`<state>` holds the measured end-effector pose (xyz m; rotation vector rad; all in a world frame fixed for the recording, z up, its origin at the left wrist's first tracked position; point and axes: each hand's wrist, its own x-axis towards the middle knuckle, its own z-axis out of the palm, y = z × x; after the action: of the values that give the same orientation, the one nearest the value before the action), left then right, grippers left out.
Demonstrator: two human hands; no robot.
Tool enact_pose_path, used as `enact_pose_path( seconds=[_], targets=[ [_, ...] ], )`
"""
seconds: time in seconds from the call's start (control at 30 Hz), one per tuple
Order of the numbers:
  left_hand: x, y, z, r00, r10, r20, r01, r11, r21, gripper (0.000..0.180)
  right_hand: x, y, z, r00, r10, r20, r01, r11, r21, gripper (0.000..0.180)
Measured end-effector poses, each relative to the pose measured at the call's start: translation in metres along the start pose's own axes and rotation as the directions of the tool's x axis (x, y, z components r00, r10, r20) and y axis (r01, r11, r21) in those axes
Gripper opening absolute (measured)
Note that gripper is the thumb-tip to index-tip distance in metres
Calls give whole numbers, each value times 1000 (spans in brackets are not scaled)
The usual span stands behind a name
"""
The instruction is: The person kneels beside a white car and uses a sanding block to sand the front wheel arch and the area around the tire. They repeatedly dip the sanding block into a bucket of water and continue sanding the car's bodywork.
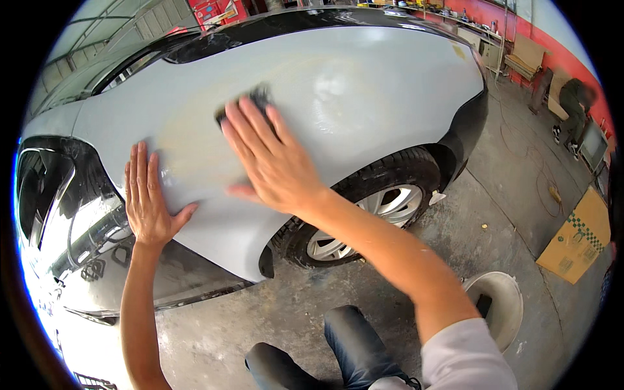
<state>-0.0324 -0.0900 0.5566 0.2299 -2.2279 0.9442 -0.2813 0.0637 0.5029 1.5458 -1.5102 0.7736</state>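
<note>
1 dark car [110, 273] fills most of the view, its broad pale-grey side panel [403, 91] curving over the wheel [396, 201]. The left hand [151, 205] is laid flat near the panel's left edge, fingers nearly together, thumb out to the side, gripping nothing; it probably braces the body. The right hand [273, 162] lies flat too, fingers slightly parted and thumb splayed, its fingers over a small dark pad [261, 95] that rests against the panel, up and to the left of the wheel. That flat hold likely spreads pressure across the pad, whose exact shape is too blurred to tell.

Faint tan patches surround the pad on the grey surface, with bright reflections to its right. Below, the concrete floor [468, 214] is stained and scuffed. Beside the red wall [559, 55], a cluttered counter [469, 26] carries small items, and 1 other person [575, 104] bends near the right rim. Closer by are a flattened cardboard sheet [577, 237] and a pale bucket [507, 302] with 1 dark block [483, 305] inside.
</note>
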Motion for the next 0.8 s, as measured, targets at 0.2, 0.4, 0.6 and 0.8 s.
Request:
enact_pose_path(
  seconds=[0.2,0.4,0.6,0.8],
  targets=[
    [-1,-14,-14,1000,6,9,-6,999,43,102,-34,64,-29,994,107,17,-107,994,-29,100],
    [6,7,7,999,16,-39,-17,1000,-6,97,32,-14,0,992,113,-63,-111,993,30,101],
    [-4,-9,-10,999,45,-6,-45,998,43,93,-56,95,-31,999,-29,34,28,999,34,91],
    [3,-1,-6,996,73,-46,-70,996,59,91,-13,144,-31,874,422,-240,-457,882,-116,90]
  ],
)
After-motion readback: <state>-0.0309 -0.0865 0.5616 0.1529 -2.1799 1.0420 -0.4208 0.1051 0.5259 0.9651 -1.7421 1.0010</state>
